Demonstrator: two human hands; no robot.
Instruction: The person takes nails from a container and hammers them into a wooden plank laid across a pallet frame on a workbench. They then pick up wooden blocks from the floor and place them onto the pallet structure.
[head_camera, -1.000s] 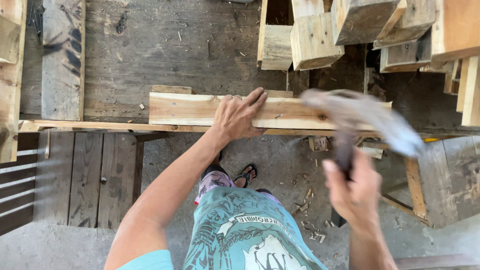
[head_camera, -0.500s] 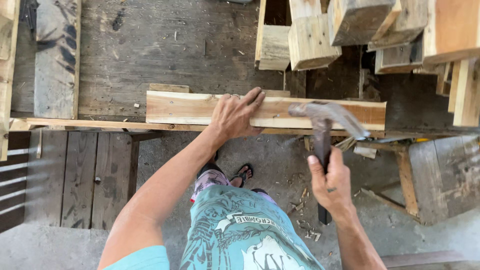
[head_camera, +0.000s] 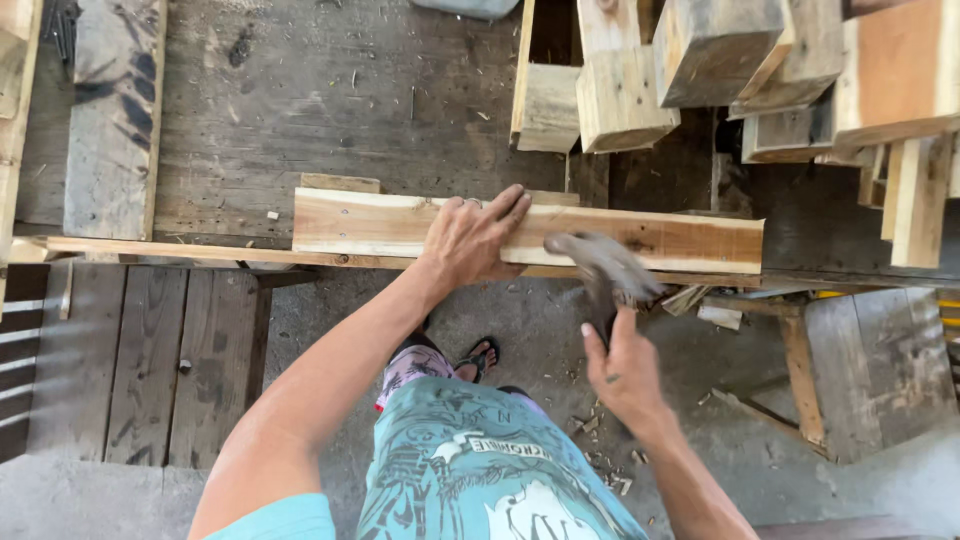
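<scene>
A pale wooden plank (head_camera: 360, 222) lies lengthwise along the near edge of a grey, weathered workbench (head_camera: 300, 110). My left hand (head_camera: 470, 238) rests flat on the plank near its middle, fingers spread and pointing up and right. My right hand (head_camera: 622, 370) grips the dark handle of a hammer (head_camera: 603, 268). The blurred hammer head sits low against the plank's front edge, just right of my left hand's fingertips.
Several sawn wood blocks (head_camera: 620, 95) and box-like pieces are stacked at the bench's far right. A dark board (head_camera: 112, 115) lies at the far left. Below, a slatted pallet (head_camera: 130, 360) stands at left, and wood scraps (head_camera: 760, 340) litter the concrete floor by my sandalled foot (head_camera: 480, 357).
The hammer has swung down and left, from raised at the right to low against the plank's front edge beside my left hand. My left hand has stayed on the plank.
</scene>
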